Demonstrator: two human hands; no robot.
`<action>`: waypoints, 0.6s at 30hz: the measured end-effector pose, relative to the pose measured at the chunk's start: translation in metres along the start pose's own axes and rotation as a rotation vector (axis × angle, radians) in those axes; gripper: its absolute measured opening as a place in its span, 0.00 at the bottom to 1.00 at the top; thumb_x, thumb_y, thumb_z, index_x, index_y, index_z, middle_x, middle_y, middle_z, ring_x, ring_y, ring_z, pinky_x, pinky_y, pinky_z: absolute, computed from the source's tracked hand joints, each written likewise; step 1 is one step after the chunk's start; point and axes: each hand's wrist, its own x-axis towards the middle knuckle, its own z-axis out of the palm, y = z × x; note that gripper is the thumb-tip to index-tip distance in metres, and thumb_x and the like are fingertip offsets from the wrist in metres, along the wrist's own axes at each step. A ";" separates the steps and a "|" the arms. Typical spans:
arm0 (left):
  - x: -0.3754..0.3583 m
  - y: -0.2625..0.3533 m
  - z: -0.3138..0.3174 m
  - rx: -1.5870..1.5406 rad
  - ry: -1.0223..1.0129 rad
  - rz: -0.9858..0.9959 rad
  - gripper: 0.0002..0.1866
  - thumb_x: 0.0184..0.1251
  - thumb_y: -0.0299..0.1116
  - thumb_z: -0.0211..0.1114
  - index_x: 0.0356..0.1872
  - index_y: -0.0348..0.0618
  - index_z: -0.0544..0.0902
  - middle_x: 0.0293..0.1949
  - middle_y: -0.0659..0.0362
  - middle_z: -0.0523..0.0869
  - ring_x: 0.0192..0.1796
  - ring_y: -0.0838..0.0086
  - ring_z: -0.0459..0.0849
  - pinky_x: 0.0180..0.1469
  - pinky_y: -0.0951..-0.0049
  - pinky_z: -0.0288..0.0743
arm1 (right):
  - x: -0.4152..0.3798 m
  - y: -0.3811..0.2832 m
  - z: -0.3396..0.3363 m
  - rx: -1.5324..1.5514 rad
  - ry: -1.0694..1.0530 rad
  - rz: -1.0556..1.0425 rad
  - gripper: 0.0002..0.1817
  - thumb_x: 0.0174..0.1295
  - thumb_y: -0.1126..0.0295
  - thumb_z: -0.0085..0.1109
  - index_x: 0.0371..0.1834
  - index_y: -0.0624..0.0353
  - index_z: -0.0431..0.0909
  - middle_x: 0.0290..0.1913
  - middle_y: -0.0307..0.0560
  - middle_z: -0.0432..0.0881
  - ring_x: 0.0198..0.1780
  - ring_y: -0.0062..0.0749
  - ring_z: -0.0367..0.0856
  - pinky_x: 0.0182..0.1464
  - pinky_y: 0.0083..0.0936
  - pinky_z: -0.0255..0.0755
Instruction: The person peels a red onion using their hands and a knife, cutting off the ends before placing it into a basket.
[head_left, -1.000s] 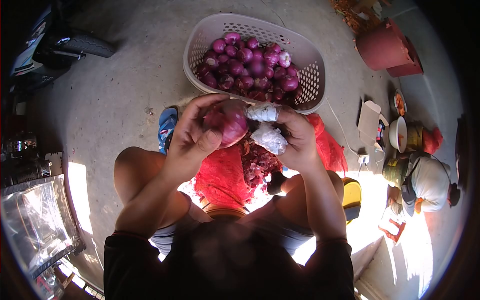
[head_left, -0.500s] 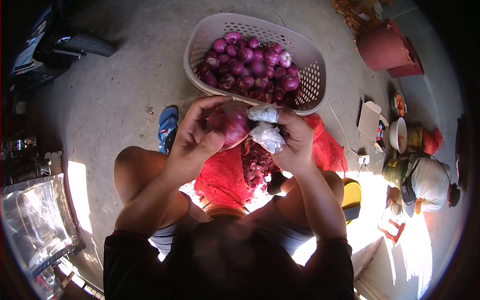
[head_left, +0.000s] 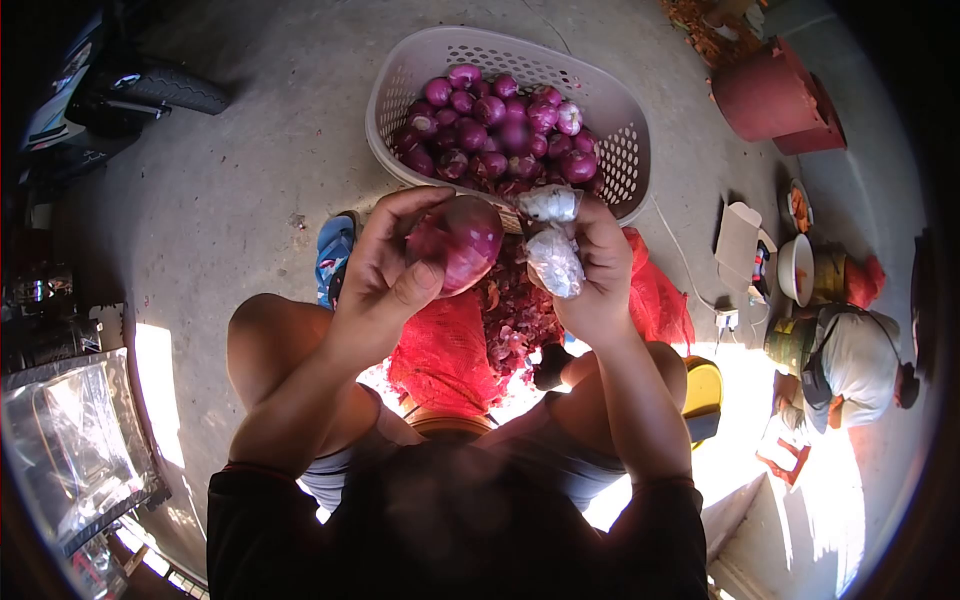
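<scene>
A large red onion sits in my left hand, thumb and fingers curled round it. Just to its right is my right hand, apart from the onion, its thumb and forefinger tips covered in crinkled whitish wrapping. Those two fingers are bent toward each other; whatever is between them is too small and dark to make out. Below both hands, loose onion skins lie beside a red mesh sack. Beyond them stands a grey perforated basket holding many purple onions.
A blue slipper and a yellow slipper are near my legs. On the right are a white bowl, an open cardboard box, a red container and another person. A motorbike wheel is at upper left.
My right hand has moved a little to the right, away from the onion, opening a gap between them. The onion has turned slightly in my left hand.
</scene>
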 end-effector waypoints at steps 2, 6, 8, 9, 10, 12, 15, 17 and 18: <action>0.000 0.000 0.000 0.002 0.005 0.000 0.32 0.60 0.41 0.63 0.60 0.35 0.60 0.56 0.54 0.68 0.60 0.70 0.67 0.62 0.69 0.59 | 0.000 -0.001 -0.002 0.014 -0.046 0.014 0.18 0.54 0.82 0.58 0.49 0.65 0.68 0.40 0.44 0.77 0.42 0.24 0.77 0.46 0.20 0.70; -0.001 -0.001 -0.001 0.012 0.025 -0.005 0.32 0.60 0.40 0.63 0.60 0.35 0.60 0.56 0.54 0.68 0.59 0.71 0.67 0.62 0.69 0.60 | -0.001 0.006 -0.007 -0.210 -0.112 -0.071 0.20 0.52 0.82 0.59 0.49 0.64 0.67 0.40 0.44 0.77 0.41 0.25 0.78 0.43 0.21 0.72; -0.001 -0.001 0.001 -0.015 0.024 -0.022 0.32 0.60 0.40 0.63 0.60 0.35 0.60 0.56 0.54 0.68 0.59 0.71 0.67 0.62 0.69 0.60 | 0.001 0.003 -0.006 -0.306 -0.143 -0.090 0.20 0.51 0.82 0.60 0.48 0.64 0.68 0.42 0.45 0.78 0.40 0.27 0.80 0.42 0.23 0.73; -0.001 -0.001 0.001 -0.029 0.024 -0.031 0.32 0.60 0.40 0.63 0.60 0.35 0.60 0.56 0.54 0.68 0.60 0.71 0.67 0.61 0.69 0.60 | 0.003 -0.001 -0.006 -0.319 -0.155 -0.096 0.20 0.51 0.82 0.60 0.48 0.64 0.68 0.42 0.46 0.79 0.40 0.27 0.80 0.42 0.23 0.73; -0.001 -0.001 0.001 -0.022 0.023 -0.034 0.32 0.60 0.39 0.63 0.60 0.35 0.60 0.56 0.54 0.68 0.60 0.71 0.67 0.62 0.69 0.60 | 0.005 -0.003 -0.006 -0.332 -0.167 -0.101 0.20 0.51 0.82 0.61 0.48 0.64 0.68 0.42 0.46 0.79 0.40 0.27 0.80 0.42 0.23 0.73; 0.000 -0.001 0.000 -0.010 0.021 -0.042 0.32 0.60 0.39 0.63 0.60 0.35 0.60 0.56 0.54 0.68 0.60 0.71 0.67 0.62 0.70 0.60 | 0.006 -0.003 -0.007 -0.335 -0.167 -0.089 0.19 0.51 0.81 0.61 0.47 0.64 0.70 0.41 0.46 0.79 0.41 0.27 0.80 0.42 0.23 0.74; -0.002 -0.002 0.000 -0.023 0.010 -0.059 0.31 0.60 0.38 0.63 0.60 0.36 0.61 0.57 0.55 0.68 0.60 0.71 0.67 0.62 0.70 0.60 | 0.005 -0.001 -0.007 -0.306 -0.137 -0.047 0.17 0.52 0.79 0.62 0.46 0.64 0.72 0.40 0.46 0.80 0.40 0.27 0.80 0.42 0.23 0.74; -0.003 -0.002 -0.001 -0.021 0.013 -0.064 0.31 0.61 0.38 0.63 0.60 0.36 0.61 0.57 0.55 0.68 0.60 0.71 0.67 0.62 0.69 0.60 | 0.007 -0.003 -0.003 -0.284 -0.127 -0.037 0.16 0.52 0.78 0.62 0.46 0.64 0.74 0.39 0.46 0.80 0.40 0.27 0.80 0.41 0.22 0.73; -0.003 -0.002 -0.001 -0.020 0.013 -0.067 0.31 0.61 0.38 0.63 0.60 0.36 0.61 0.57 0.55 0.68 0.60 0.71 0.67 0.62 0.69 0.60 | 0.007 -0.005 -0.003 -0.293 -0.125 -0.033 0.16 0.52 0.78 0.63 0.45 0.64 0.74 0.39 0.46 0.80 0.40 0.26 0.80 0.41 0.22 0.73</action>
